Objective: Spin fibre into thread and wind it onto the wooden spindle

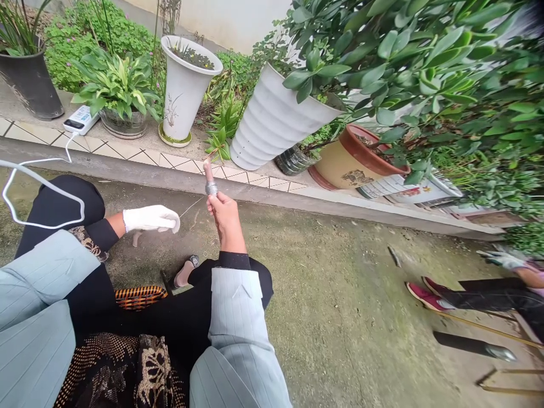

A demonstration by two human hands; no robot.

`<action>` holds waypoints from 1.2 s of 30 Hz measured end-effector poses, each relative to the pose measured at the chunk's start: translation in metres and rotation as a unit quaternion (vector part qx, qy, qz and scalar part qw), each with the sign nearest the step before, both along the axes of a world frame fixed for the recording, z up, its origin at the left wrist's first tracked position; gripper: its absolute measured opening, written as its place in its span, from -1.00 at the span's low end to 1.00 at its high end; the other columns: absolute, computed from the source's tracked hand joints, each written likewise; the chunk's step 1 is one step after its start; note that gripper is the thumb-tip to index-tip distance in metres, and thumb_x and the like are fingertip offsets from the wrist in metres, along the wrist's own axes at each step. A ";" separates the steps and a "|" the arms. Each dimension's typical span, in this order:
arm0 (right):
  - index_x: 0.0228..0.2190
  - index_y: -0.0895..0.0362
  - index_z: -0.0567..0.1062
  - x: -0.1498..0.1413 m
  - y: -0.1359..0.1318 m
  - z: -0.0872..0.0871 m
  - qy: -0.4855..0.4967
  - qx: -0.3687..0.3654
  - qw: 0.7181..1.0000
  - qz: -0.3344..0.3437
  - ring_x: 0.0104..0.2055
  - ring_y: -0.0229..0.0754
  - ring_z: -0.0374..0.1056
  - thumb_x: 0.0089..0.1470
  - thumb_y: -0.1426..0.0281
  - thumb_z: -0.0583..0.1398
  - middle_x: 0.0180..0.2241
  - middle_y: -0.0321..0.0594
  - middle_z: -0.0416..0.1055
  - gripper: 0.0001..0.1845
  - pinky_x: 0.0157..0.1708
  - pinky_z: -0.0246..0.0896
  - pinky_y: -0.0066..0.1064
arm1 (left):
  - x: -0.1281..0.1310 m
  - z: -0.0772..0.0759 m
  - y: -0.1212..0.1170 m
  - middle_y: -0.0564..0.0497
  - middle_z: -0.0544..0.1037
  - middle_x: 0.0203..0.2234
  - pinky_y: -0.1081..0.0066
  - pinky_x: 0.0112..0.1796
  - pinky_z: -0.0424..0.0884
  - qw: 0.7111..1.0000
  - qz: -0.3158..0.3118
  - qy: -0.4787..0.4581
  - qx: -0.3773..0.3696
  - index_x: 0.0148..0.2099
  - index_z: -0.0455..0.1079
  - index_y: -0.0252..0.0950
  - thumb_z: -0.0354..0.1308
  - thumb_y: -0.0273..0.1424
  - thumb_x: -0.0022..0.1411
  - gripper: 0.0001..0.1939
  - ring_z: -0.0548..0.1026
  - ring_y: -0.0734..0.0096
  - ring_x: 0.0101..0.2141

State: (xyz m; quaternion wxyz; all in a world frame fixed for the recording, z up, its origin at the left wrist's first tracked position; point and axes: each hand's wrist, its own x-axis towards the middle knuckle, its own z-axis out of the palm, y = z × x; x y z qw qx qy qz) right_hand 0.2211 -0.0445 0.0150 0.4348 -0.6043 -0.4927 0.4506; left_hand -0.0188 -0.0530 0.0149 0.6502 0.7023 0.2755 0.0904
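Note:
My left hand (155, 219) wears a white glove, and its fingers are curled round a thin wire (191, 207). The wire runs taut from the glove to a grey coil (211, 187) wound on a short wooden stick (208, 169). My bare right hand (225, 214) is closed round the lower part of that stick, just below the coil, holding it upright. The stick's lower end is hidden in my fist. A brownish piece (136, 238), perhaps wood, shows just under the gloved hand; its kind is unclear.
Potted plants line a tiled ledge ahead, among them a white ribbed pot (276, 122). A white power bank (80, 120) with a cable (42, 180) sits on the ledge. At right, another person's gloved hand (505, 259) and red shoes (425, 296) are visible near a dark tube-like object (467, 343).

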 end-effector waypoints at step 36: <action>-0.36 0.17 0.56 -0.024 -0.012 0.005 -0.349 -0.124 0.863 0.344 -0.50 -0.32 0.22 -0.01 0.37 0.21 -0.54 -0.30 0.39 -0.83 -0.48 0.03 -0.50 | -0.023 0.007 0.016 0.00 0.48 -0.48 0.56 -0.55 0.17 0.998 0.046 0.011 0.037 -0.35 0.45 -0.38 0.13 -0.22 0.13 -0.71 0.26 0.58 -0.58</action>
